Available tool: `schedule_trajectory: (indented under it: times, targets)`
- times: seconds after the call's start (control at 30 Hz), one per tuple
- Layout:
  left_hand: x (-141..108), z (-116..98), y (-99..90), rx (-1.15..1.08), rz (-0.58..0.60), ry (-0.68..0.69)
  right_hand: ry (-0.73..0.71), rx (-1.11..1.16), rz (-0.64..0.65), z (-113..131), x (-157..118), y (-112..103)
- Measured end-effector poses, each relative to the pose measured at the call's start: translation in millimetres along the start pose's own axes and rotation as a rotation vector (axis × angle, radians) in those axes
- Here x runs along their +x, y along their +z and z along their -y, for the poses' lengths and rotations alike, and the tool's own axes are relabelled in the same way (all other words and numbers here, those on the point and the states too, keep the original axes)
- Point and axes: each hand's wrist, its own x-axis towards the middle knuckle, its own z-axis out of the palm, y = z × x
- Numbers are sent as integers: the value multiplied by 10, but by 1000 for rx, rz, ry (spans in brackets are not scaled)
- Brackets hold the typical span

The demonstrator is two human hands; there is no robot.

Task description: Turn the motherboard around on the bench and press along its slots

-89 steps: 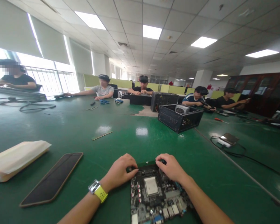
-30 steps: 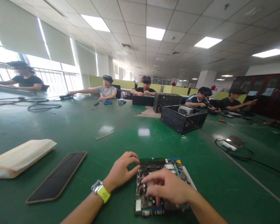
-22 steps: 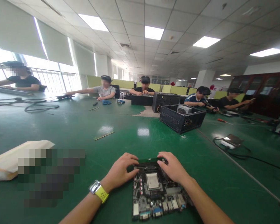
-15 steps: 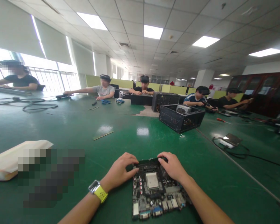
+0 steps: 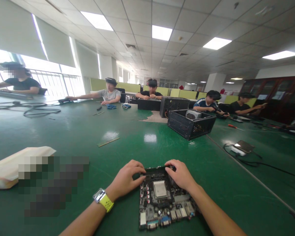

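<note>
Touching motherboard [image 5: 161,205] — both hands [image 5: 127,177] [image 5: 181,176] loosely curled

Beyond the far edge of the glossy green table [image 5: 76,134] stood yellow-green partitions [image 5: 131,87], and rectangular ceiling lights [image 5: 161,32] shone white.

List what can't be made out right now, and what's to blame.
All in the head view:
Board: part of its right side, covered by the right hand.
Chip: any markings, too blurred.
Left hand: whether its fingertips touch the board, too small.
Packet: left end, cut off by the left edge.
Dark shape: what it is, masked by pixelation.
Case: its floor, hidden by its near walls.
</note>
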Motion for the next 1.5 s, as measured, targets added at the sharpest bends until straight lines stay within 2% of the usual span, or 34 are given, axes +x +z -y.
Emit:
schedule_trajectory:
  times: [0.1,0.2,0.23,0.33,0.43,0.57,0.67,0.8,0.97,1.03,1.1,1.23,1.37,1.43,1.5]
  targets:
    - [-2,5,6,-1,7,-2,-17,-51,-72,118,-15,-48]
    - [-6,26,19,-5,-4,6,-64,-158,-111,457,-141,-33]
    - [-7,34,22,-8,-19,8,-100,-190,-82,601,-210,6]
    - [-8,54,23,-19,-92,2,-285,-285,158,982,-436,216]
    - [-10,60,13,-22,-138,-6,-342,-424,348,1135,-578,438]
    - [-14,53,5,-23,-154,-11,-367,-421,447,1061,-599,500]
    - [-18,56,1,-33,-151,-14,-326,-364,406,954,-553,398]
    - [-24,70,-10,-37,-152,-17,-93,-386,224,674,-352,180]
    - [-27,59,-19,-42,-130,-26,326,-570,52,45,-7,-176]
    - [-26,50,-19,-42,-119,-35,431,-591,18,-157,56,-292]
    - [-25,46,-20,-38,-109,-41,468,-598,11,-260,74,-359]
    - [-21,45,-25,-40,-110,-37,406,-613,43,-165,43,-337]
    - [-18,39,-24,-42,-116,-31,222,-504,137,201,-101,-184]
    - [-15,37,-14,-36,-115,-25,80,-360,255,428,-231,-99]
    - [-12,40,1,-35,-119,-17,-63,-111,465,635,-364,-31]
